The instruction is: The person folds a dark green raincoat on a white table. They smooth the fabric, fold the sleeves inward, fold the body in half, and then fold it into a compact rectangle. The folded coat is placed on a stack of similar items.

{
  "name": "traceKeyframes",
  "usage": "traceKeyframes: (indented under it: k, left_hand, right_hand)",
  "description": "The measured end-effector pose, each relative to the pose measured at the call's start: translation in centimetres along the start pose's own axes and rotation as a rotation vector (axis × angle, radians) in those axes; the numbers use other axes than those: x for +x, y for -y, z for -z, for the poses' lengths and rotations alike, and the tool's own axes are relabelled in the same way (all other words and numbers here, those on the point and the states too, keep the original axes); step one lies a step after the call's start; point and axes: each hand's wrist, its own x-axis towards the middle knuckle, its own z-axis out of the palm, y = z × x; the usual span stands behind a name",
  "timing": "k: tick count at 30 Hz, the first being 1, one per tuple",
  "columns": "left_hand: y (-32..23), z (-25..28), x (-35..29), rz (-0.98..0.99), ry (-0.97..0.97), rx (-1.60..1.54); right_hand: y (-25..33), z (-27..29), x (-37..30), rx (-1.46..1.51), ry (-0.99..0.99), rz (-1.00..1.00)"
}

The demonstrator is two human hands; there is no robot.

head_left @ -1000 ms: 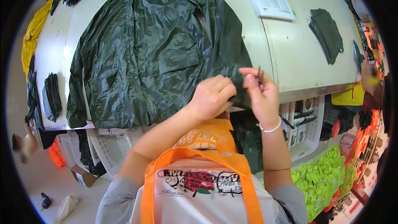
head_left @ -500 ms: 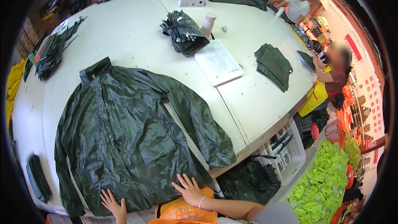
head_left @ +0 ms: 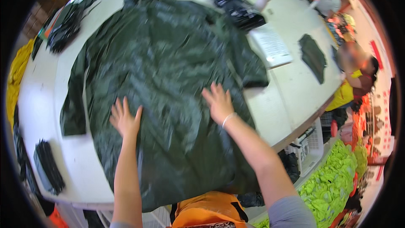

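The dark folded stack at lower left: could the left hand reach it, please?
Probably yes: the left hand is open over the dark green jacket, with only its flat edge and white tabletop before the dark folded stack.

From my end I see a dark green jacket (head_left: 168, 80) of thin, creased, faintly shiny fabric and a smooth white tabletop (head_left: 272, 109); the blurred black bundle (head_left: 240, 10) is probably glossy plastic, the printed white sheet (head_left: 271, 45) paper.

Head view only: head-worn wide fisheye, looking steeply down and forward over table (head_left: 274, 105). Close in: jacket (head_left: 168, 71) fills frame centre, forearms (head_left: 128, 164) enter from lower edge. Far tabletop at upper frame; straight edges bow, corners black.
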Motion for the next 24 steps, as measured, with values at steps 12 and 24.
traceKeyframes:
  k: [12, 24]
  left_hand:
    - [0.7, 5.5, -13.8, -0.321, 0.161, -0.29]
    - [0.0, 2.4, -15.6, -0.284, 0.018, -0.236]
  right_hand:
    - [3.9, 3.9, -11.0, -0.017, -0.015, -0.036]
    - [-0.3, -1.4, -8.6, -0.008, -0.234, 0.059]
